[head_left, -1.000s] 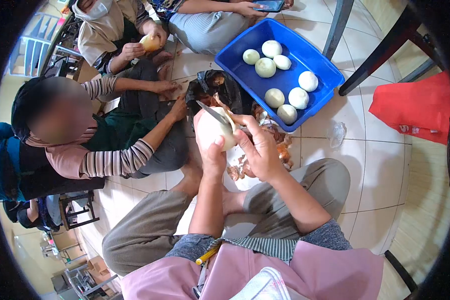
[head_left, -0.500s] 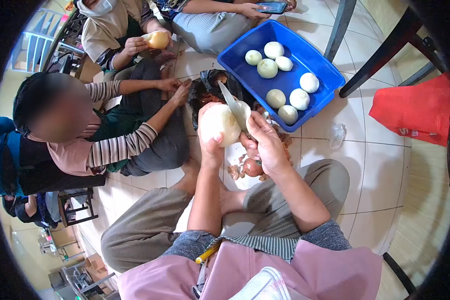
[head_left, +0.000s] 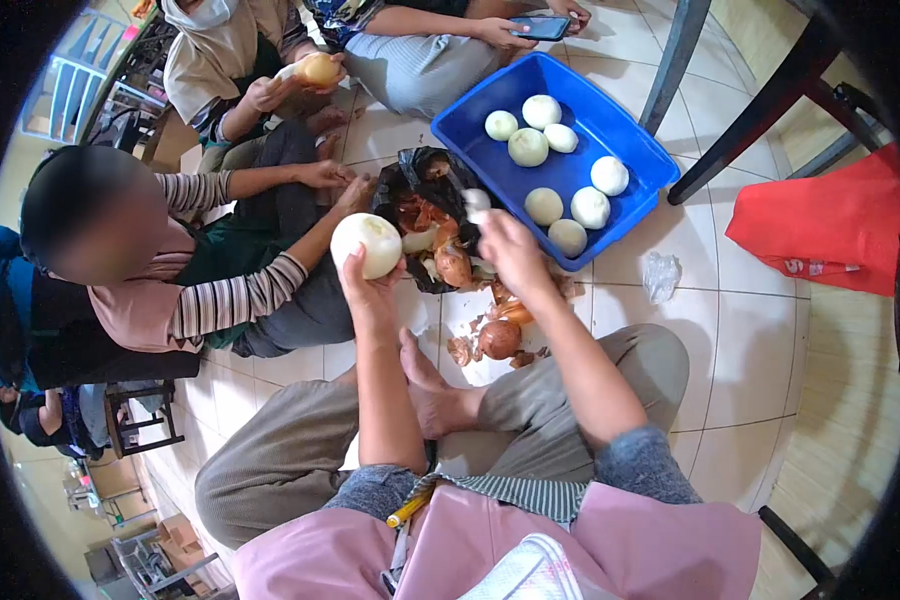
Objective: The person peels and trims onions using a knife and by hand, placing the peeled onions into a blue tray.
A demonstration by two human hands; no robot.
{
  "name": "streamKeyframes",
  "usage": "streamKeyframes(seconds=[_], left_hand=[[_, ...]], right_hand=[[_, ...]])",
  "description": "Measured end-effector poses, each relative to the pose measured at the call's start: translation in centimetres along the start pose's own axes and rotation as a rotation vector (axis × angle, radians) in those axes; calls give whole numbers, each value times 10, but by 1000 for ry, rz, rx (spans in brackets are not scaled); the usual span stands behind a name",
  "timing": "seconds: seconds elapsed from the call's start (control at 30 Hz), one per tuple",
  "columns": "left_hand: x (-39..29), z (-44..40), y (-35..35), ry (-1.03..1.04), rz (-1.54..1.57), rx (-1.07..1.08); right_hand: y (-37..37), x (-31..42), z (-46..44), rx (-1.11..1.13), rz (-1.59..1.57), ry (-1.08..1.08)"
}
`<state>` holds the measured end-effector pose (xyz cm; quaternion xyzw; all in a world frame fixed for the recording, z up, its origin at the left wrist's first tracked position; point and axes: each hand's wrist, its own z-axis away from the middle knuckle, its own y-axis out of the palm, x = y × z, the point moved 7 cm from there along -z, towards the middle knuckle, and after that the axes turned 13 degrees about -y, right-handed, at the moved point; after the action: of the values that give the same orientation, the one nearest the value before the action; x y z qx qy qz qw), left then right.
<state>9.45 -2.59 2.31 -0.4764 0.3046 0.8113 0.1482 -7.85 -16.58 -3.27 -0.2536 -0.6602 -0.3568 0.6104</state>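
Raised on the left, my left hand [head_left: 372, 285] grips a peeled white onion [head_left: 368, 247] from below. My right hand [head_left: 513, 252] is closed and smeared by motion, above the right edge of a black plastic bag [head_left: 395, 180]. A pale, blurred shape [head_left: 476, 201] juts from its fingers; it looks like the knife blade, perhaps with a piece of onion layer on it. Brown skins and pale scraps lie in the bag. A brown-skinned onion [head_left: 453, 266] is at its near edge, and another unpeeled onion [head_left: 500, 340] lies on the floor among loose skins.
Several peeled onions lie in a blue tub [head_left: 625, 228] beyond my right hand. A co-worker in striped sleeves [head_left: 240, 295] sits at left; another holds a pale onion [head_left: 318, 70]. Someone holds a phone [head_left: 540, 29]. A crumpled clear plastic [head_left: 660, 277] and a red bag [head_left: 820, 225] are at right.
My hands have separated. The left moved up and left with the onion; the right moved away with the knife, over the black bag's edge.
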Motion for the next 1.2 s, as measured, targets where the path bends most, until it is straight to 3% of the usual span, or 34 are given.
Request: streamKeyframes(seconds=[0.1,0.13,0.3,0.4,0.5,0.57,0.6,0.63,0.67,0.7,0.73,0.8,0.93,1.07,1.17,1.2], left_hand=[[-11,1,5,51,-26,21],[-15,0,7,54,-33,31],[-5,6,37,17,-287,-11],[31,8,83,-155,-470,155],[48,1,122,-40,-754,245],[63,-22,135,218,-861,280],[65,-22,144,289,-802,308],[65,-6,157,-39,-727,405],[76,-11,158,-61,-687,445],[75,-7,162,-62,-668,436],[75,-3,164,-66,-651,428],[70,5,157,-20,-724,452],[67,12,119,-135,-598,599],[66,13,61,-315,-896,475],[43,11,52,-229,-880,579],[18,19,58,-107,-957,534]], right_hand=[[29,-37,-22,-31,40,-152],[30,-18,-22,-68,81,-182],[-1,33,-9,4,-148,-112],[-6,36,-3,51,-337,-62],[-29,41,4,-17,-474,79],[-45,33,1,-159,-482,65],[-60,-3,-6,-138,-539,177],[-61,5,-11,-233,-602,138],[-62,12,-15,-324,-665,95],[-69,20,-19,-324,-635,90],[-79,18,-26,-583,-560,45],[-121,-11,-43,-441,-286,51],[-201,-72,-69,-782,532,160],[-198,-50,-61,-803,617,154],[-175,-17,-34,-832,634,-52],[-165,-6,-20,-770,628,-121]])
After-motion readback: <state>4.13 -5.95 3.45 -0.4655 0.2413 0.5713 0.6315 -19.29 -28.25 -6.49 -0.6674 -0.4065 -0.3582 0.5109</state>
